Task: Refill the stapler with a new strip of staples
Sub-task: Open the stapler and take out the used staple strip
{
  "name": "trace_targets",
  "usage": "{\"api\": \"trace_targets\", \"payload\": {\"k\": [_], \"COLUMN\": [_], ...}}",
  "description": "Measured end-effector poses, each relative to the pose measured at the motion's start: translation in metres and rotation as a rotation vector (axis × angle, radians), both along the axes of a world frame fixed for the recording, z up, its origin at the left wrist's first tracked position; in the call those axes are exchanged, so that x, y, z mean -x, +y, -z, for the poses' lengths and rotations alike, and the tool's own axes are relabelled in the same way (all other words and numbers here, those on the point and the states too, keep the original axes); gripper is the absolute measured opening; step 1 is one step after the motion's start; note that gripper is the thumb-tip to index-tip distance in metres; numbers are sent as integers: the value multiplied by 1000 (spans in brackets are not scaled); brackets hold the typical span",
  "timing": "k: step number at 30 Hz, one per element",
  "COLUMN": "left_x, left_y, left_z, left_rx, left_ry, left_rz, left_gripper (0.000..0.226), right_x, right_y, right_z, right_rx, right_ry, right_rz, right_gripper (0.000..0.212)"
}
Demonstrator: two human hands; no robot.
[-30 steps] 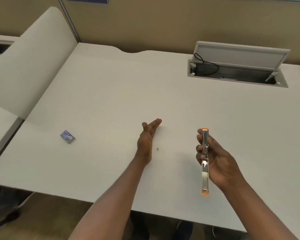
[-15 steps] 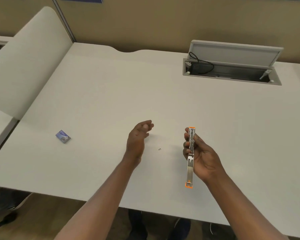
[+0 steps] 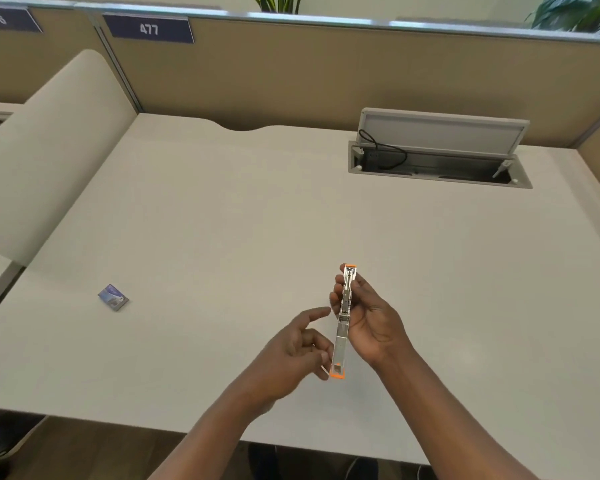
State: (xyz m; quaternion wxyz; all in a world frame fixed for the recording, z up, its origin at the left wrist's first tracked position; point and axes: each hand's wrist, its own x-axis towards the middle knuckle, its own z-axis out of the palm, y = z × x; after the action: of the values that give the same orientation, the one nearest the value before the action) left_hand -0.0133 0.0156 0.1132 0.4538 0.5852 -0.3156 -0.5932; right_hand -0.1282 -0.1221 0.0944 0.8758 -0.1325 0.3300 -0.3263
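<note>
The desk [image 3: 222, 220] is wide and pale, with a partition wall [image 3: 291, 71] along its far edge and an open cable box [image 3: 440, 164] set into its far right part. Near the left edge lies a small staple box [image 3: 113, 297], well apart from both hands.

The stapler [image 3: 342, 323] is held above the near middle of the desk, swung fully open into one long strip, orange tip at each end, its metal channel facing up. As far as can be judged, the opening step is done; no new strip of staples shows in either hand or in the channel, so fetching a strip from the box, laying it in and shutting the stapler are left.

The right hand [image 3: 371, 323] is wrapped around the far half of the stapler from the right side, fingers curled over it. The left hand [image 3: 291, 355] sits just beside the near half, loosely curled, forefinger stretched toward the metal; whether it touches or pinches anything cannot be told.
</note>
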Motion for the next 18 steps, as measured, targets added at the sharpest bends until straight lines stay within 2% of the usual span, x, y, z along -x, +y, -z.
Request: {"api": "trace_targets", "payload": {"k": [3, 4, 7, 9, 13, 18], "left_x": [2, 3, 3, 1, -3, -8], "left_y": [-8, -12, -24, -29, -33, -35], "left_z": [-9, -12, -16, -17, -15, -16], "left_rx": [-67, -110, -215, -246, -280, -315], "left_ry": [38, 46, 48, 20, -67, -71], "left_rz": [-186, -222, -250, -271, -329, -358], "left_gripper": [25, 25, 50, 59, 61, 64], "right_x": [-4, -6, -13, -17, -20, -24], "right_y": [2, 4, 9, 11, 13, 15], "right_z": [-4, -6, -11, -13, -16, -20], "right_rx": [9, 21, 58, 65, 111, 137], "right_ry": [-17, -19, -8, 6, 17, 35], "right_rz": [-30, -47, -98, -123, -177, -202], "right_gripper": [38, 38, 36, 37, 40, 40]}}
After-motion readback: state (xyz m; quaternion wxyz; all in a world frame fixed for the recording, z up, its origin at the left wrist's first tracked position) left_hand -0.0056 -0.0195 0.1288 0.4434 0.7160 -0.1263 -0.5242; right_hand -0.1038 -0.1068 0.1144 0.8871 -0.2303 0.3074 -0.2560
